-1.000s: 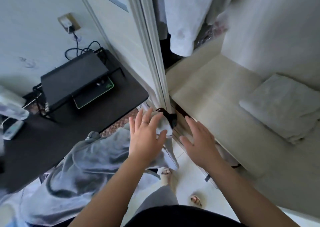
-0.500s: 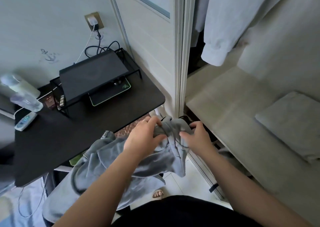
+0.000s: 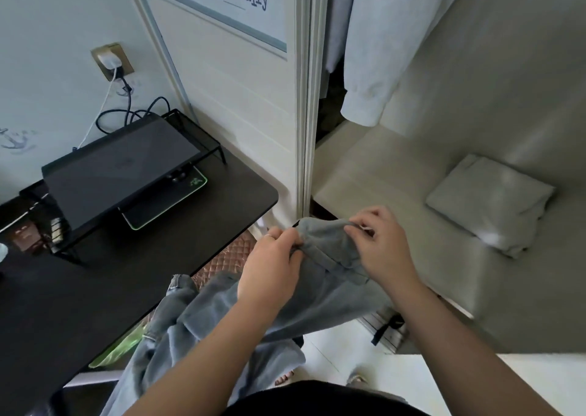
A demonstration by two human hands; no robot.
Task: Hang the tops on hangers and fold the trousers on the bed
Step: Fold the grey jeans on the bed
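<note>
The wardrobe (image 3: 396, 161) was the biggest thing, open on the right w/ a pale shelf & a white top (image 3: 380, 50) hanging inside. The black desk (image 3: 95, 288) was on the left, w/ a dark screen (image 3: 120, 174) on a stand. The grey garment (image 3: 320, 298) was up in the air in front of the wardrobe, btw desk & shelf. Most of it hung down to the lower left, toward the floor. I could not tell if it was a top or trousers. A folded cloth (image 3: 488, 199) lay on the shelf, well apart. The left hand (image 3: 272, 266) had its fingers curled round the bunched top edge, & the right hand (image 3: 383, 247) pinched the same edge just beside it. A small black bit (image 3: 296, 223) poked out there, maybe a hanger, not sure. To do this step well, prob. best to hold tight w/ both hands, pull them apart so the edge goes flat, & lift so the low part does not drag or catch the desk corner.
</note>
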